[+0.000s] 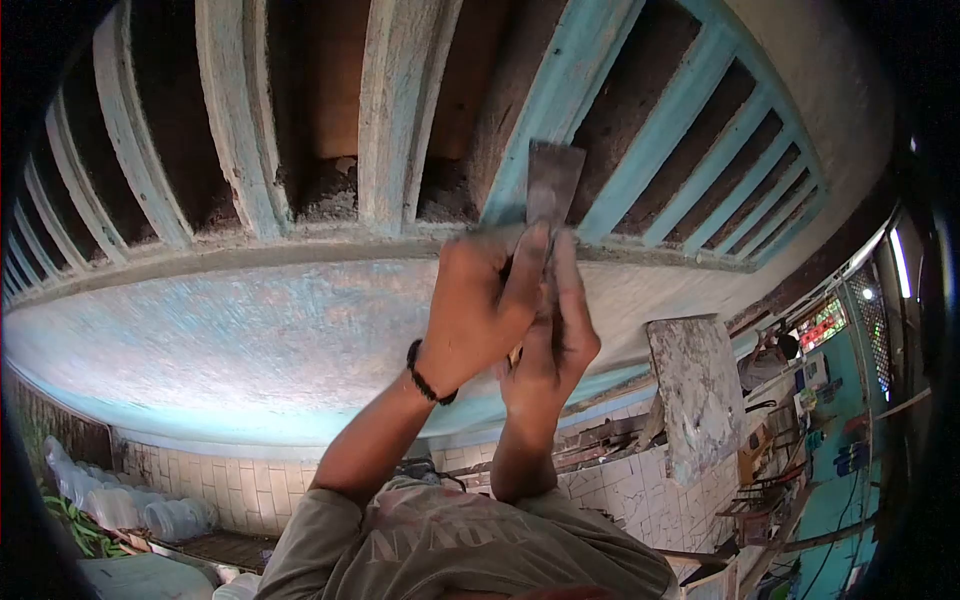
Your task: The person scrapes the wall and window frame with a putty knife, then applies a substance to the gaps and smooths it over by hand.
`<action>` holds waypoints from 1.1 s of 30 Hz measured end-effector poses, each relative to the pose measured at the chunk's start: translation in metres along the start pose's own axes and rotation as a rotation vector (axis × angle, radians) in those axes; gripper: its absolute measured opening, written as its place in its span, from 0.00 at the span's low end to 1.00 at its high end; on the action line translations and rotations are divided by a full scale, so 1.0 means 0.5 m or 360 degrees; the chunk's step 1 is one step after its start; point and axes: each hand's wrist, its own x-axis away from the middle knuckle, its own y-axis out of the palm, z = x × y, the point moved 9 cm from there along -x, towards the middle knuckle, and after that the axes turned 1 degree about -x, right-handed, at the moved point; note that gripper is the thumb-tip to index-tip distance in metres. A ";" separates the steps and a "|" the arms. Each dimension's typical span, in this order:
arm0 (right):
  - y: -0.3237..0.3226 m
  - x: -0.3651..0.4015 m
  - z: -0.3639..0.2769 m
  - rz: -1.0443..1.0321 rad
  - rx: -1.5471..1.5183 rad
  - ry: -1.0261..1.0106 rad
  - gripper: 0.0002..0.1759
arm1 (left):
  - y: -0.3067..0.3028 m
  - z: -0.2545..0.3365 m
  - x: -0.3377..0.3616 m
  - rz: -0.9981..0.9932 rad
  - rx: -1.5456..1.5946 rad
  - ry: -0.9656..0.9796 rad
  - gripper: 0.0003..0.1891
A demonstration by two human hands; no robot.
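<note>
Both hands meet around a flat metal scraper (554,182), whose wide dark blade points up over a blue-painted slat. My left hand (485,300), with a dark beaded bracelet at the wrist, has its fingers pressed against the base of the blade. From the right side, my right hand (550,335) is closed round the handle, which the fingers mostly hide. Worn, partly blue vertical slats (390,120) stand above a narrow ledge (330,243). Below the ledge runs a scuffed pale blue and pinkish wall (250,335).
A rough, paint-stained board (695,395) stands at the right. Several clear plastic containers (120,500) lie at the lower left beside green leaves. Farther right are a person (768,360), a teal wall (840,440) and wooden furniture. Tiled floor (640,500) shows below.
</note>
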 end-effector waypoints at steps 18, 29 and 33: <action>0.005 0.020 0.007 0.0019 0.0251 0.0015 0.29 | -0.013 -0.009 0.010 -0.0010 0.0145 -0.0081 0.20; 0.012 0.007 -0.005 0.0073 0.0231 0.0002 0.30 | -0.005 -0.017 0.002 -0.0102 0.0263 -0.0130 0.20; 0.006 0.066 0.022 0.0015 0.0195 0.0012 0.32 | -0.010 -0.079 0.055 -0.0065 0.0287 -0.0277 0.21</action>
